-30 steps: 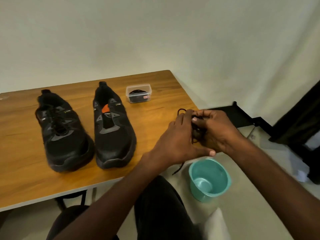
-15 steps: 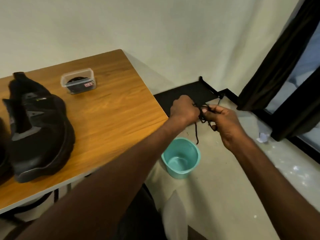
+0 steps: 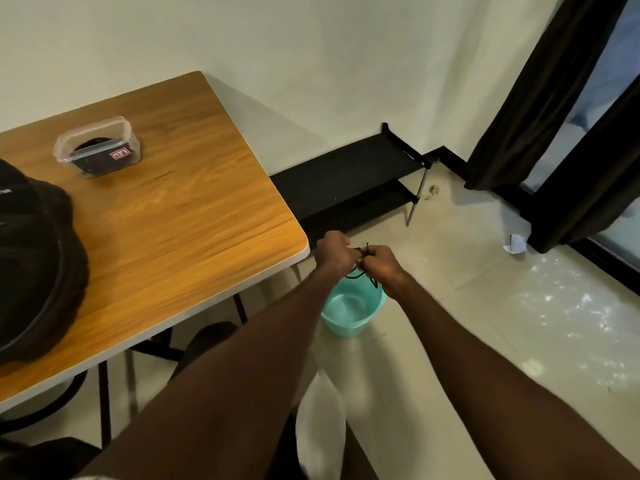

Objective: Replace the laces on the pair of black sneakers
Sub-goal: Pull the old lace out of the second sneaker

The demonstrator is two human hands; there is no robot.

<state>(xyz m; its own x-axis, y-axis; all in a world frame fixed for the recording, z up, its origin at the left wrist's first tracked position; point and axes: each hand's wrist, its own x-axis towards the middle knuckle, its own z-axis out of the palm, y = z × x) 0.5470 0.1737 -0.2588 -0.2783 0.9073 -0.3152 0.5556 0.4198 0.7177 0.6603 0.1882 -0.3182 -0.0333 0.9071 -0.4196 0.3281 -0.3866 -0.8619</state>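
Observation:
A bundled black shoelace (image 3: 360, 263) hangs between my two hands, off the table's right corner and directly above a teal bucket (image 3: 349, 313) on the floor. My left hand (image 3: 334, 252) grips one side of the bundle, my right hand (image 3: 379, 266) grips the other, fingers curled round it. Loops of lace dangle down to the bucket's rim. One black sneaker (image 3: 33, 268) lies at the left edge of the wooden table (image 3: 180, 216); the other sneaker is out of view. A clear plastic box (image 3: 97, 147) holding dark laces sits at the table's back.
A low black shoe rack (image 3: 353, 185) stands against the wall behind the bucket. Dark curtains (image 3: 540, 98) hang at the right by a window. A scrap of white paper (image 3: 516, 244) lies on the tiled floor. Black stools sit under the table.
My hands carried the bunched lace off the table edge, to the right and downward, to just over the bucket. The view swung right, so the left sneaker left the frame.

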